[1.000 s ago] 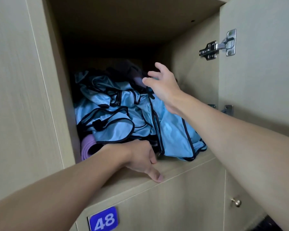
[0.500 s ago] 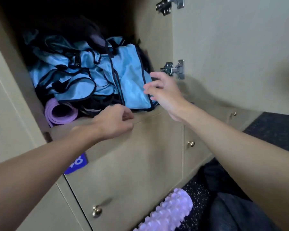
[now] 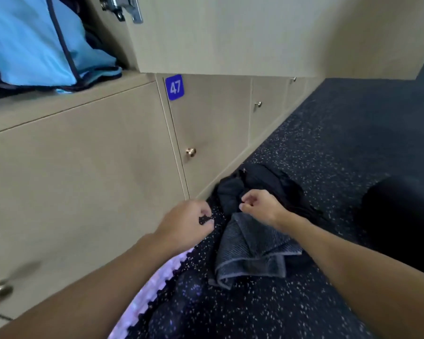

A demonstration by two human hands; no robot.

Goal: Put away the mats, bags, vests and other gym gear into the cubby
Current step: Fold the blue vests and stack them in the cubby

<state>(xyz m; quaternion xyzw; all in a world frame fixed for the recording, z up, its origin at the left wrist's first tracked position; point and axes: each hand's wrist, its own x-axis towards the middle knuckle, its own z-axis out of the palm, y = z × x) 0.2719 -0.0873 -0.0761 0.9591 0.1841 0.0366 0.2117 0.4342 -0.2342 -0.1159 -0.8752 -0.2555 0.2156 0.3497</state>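
Observation:
Light blue vests with dark trim (image 3: 34, 45) fill the open cubby (image 3: 66, 96) at the top left and hang a little over its edge. On the speckled floor lie a black bag (image 3: 267, 182) and, in front of it, a crumpled grey towel (image 3: 250, 250). A purple ridged foam roller (image 3: 154, 280) lies beside the lockers, mostly hidden under my left forearm. My left hand (image 3: 189, 223) hovers low near the locker base, fingers loosely curled, holding nothing. My right hand (image 3: 262, 206) hangs just over the black bag and towel, fingers loosely curled, also holding nothing.
Closed beige locker doors with small knobs (image 3: 191, 151) run along the left; one bears a blue tag 47 (image 3: 174, 87). The cubby's open door (image 3: 230, 35) juts out overhead with a metal hinge (image 3: 123, 6). A dark rounded shape (image 3: 389, 211) sits on the floor at the right.
Both hands have left the cubby and dropped toward the floor. The view has swung down and right, bringing the black bag and grey towel under my right hand.

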